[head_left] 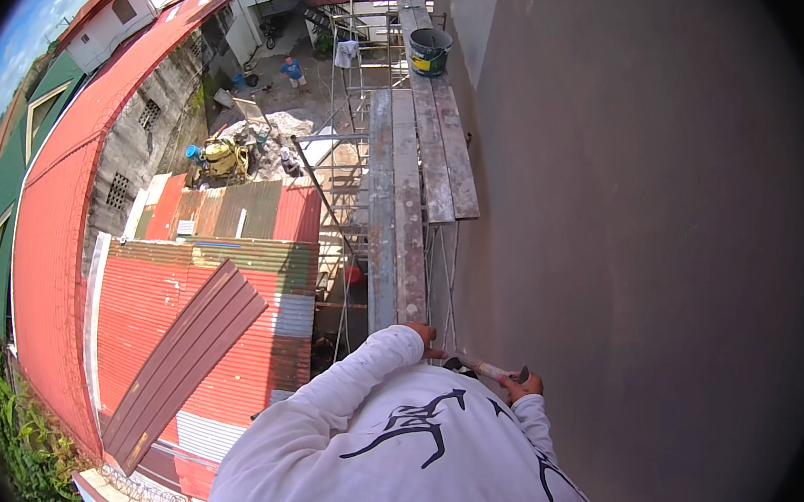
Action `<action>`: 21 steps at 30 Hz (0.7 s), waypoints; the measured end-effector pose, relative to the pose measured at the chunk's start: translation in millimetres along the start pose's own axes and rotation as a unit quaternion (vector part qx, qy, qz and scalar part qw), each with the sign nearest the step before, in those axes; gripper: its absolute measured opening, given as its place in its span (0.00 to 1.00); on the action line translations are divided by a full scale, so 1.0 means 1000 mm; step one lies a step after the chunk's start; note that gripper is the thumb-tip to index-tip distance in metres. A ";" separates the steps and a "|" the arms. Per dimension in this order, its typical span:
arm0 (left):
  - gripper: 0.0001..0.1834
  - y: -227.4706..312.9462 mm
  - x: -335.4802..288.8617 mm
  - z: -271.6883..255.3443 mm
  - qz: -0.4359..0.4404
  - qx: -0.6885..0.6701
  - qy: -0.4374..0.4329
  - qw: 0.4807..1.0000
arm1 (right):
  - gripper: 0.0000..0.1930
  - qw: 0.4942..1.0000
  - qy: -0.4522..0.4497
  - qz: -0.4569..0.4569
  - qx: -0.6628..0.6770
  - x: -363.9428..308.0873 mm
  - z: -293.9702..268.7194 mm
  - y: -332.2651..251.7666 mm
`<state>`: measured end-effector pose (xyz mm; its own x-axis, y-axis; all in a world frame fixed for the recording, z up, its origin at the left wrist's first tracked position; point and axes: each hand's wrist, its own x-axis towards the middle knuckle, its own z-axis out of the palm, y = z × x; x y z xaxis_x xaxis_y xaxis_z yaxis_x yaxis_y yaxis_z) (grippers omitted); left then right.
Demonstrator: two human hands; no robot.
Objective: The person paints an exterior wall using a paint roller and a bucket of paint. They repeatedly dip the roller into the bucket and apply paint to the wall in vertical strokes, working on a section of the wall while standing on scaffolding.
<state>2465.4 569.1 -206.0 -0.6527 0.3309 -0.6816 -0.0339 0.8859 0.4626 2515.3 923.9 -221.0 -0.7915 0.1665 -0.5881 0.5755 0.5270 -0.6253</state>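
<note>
My left hand (426, 338), at the end of a white sleeve, is beside the near end of the scaffold planks (406, 212). Its fingers are bent, and what they hold is hidden. To its right, my right hand (524, 387) is closed on a slim, pale bar-shaped tool (482, 367) with a dark part by the fingers. The tool slants between both hands, and its exact kind is too small to tell. A smooth grey-brown wall (649, 229) rises close to my right hand.
A dark bucket (430, 52) stands on the farther planks. Metal scaffold frames (346, 160) surround the walkway, high above ground. On the left lie red corrugated roofs (188, 317) with a loose brown sheet (183, 366). Below are a yellow mixer (225, 158) and a person in blue (293, 72).
</note>
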 end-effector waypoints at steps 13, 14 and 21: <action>0.42 0.009 -0.011 -0.010 -0.010 0.018 -0.017 1.000 | 0.18 0.997 0.038 0.057 0.047 -0.005 -0.003 0.051; 0.41 0.012 -0.015 -0.014 -0.014 0.020 -0.013 1.000 | 0.18 0.997 0.038 0.056 0.047 -0.006 -0.001 0.051; 0.40 0.008 -0.007 -0.017 -0.045 0.017 -0.042 0.998 | 0.17 0.996 0.045 0.031 0.066 -0.009 0.003 0.060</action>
<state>2457.1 568.1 -188.3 -0.5832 0.2749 -0.7644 -0.0618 0.9233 0.3792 2557.5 950.9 -254.7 -0.7655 0.2717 -0.5833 0.6411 0.3996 -0.6552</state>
